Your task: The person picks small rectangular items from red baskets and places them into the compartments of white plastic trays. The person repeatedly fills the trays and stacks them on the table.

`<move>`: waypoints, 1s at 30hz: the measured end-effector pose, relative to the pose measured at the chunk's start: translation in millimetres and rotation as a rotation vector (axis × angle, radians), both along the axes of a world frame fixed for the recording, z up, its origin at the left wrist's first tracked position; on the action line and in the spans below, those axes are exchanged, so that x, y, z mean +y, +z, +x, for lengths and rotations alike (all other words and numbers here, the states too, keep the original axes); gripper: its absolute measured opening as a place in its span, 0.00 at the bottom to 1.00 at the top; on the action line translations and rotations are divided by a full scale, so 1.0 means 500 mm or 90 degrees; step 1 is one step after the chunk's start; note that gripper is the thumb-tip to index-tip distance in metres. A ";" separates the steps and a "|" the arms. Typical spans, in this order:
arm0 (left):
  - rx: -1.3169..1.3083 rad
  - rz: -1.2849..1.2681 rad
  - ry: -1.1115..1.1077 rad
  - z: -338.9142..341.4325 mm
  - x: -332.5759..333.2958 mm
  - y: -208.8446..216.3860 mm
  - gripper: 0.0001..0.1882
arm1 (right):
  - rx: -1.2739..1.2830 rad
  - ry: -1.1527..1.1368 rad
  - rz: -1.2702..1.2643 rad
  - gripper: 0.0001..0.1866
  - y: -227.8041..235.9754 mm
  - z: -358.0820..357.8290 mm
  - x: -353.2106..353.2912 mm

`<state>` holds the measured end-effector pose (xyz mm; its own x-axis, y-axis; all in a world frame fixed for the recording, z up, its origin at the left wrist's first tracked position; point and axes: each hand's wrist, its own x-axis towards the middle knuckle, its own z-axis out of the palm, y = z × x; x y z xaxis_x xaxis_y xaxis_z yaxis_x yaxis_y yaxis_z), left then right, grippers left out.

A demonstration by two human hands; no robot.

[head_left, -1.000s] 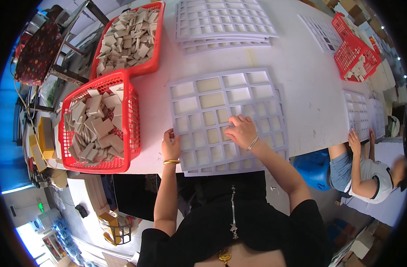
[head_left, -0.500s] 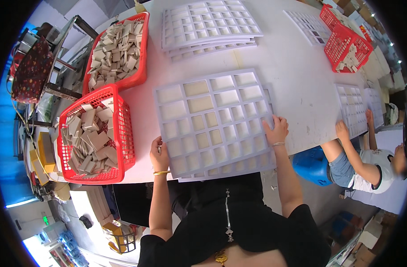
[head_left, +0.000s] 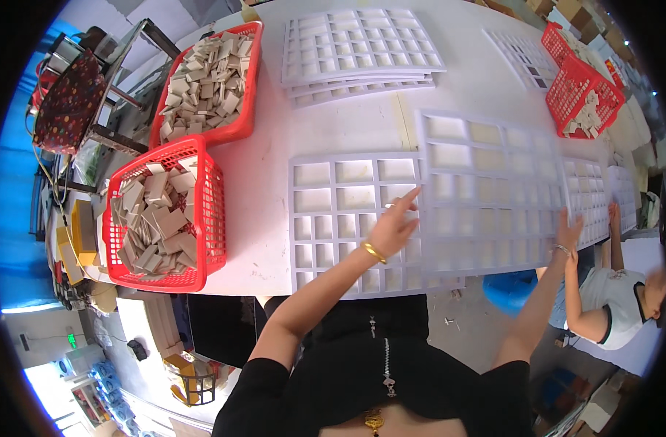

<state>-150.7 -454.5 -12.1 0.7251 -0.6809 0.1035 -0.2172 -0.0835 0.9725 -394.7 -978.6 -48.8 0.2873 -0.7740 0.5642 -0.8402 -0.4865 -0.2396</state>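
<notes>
Head view: the left hand (head_left: pixel 393 229), a gold bangle (head_left: pixel 373 253) at its wrist, has its index finger stretched out and its other fingers loosely bent and apart. Directly beneath and to the left of it lies a white compartmented lower tray (head_left: pixel 326 198). That index fingertip meets the left edge of a second, blurred upper tray (head_left: pixel 486 191), which overlaps the lower one and spans the space between both hands. At its opposite edge is the right hand (head_left: pixel 568 234), fingers along the rim; blur makes it impossible to tell whether they pinch it. Just right of the right hand, a co-worker (head_left: pixel 623 306) sits by another tray. Well left of the left hand stands a red basket (head_left: pixel 200 226) of flat beige pieces (head_left: pixel 158 226), with another filled basket (head_left: pixel 251 102) beyond. Farther ahead of the left hand is a tray stack (head_left: pixel 362 51).
</notes>
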 end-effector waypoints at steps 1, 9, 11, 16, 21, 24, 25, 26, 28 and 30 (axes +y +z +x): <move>0.028 0.015 -0.024 -0.009 -0.017 0.007 0.29 | 0.022 0.019 -0.048 0.33 0.030 0.014 0.021; 0.457 -0.109 -0.012 -0.056 0.015 -0.015 0.30 | -0.029 0.609 0.366 0.23 0.111 0.231 0.519; 0.515 -0.190 0.022 -0.060 0.044 -0.018 0.32 | 0.013 0.845 0.402 0.24 0.122 0.292 0.697; 0.512 -0.283 0.153 -0.042 0.163 0.008 0.33 | -0.036 0.980 0.528 0.17 0.115 0.377 0.909; 0.045 -0.066 0.403 -0.038 0.335 -0.005 0.22 | -0.014 0.853 0.614 0.09 0.067 0.452 0.951; -0.085 0.060 0.448 -0.042 0.457 0.091 0.14 | 0.055 0.877 0.541 0.09 0.019 0.475 0.955; -0.130 0.069 0.493 -0.043 0.495 0.116 0.11 | 0.075 0.893 0.527 0.09 0.006 0.479 0.956; -0.177 0.077 0.537 -0.041 0.534 0.136 0.09 | 0.096 0.910 0.512 0.09 -0.005 0.481 0.953; -0.314 0.138 0.587 -0.024 0.622 0.172 0.07 | 0.125 0.931 0.491 0.09 -0.016 0.490 0.953; -0.362 0.174 0.652 0.020 0.705 0.196 0.05 | 0.147 0.932 0.476 0.08 -0.011 0.492 0.950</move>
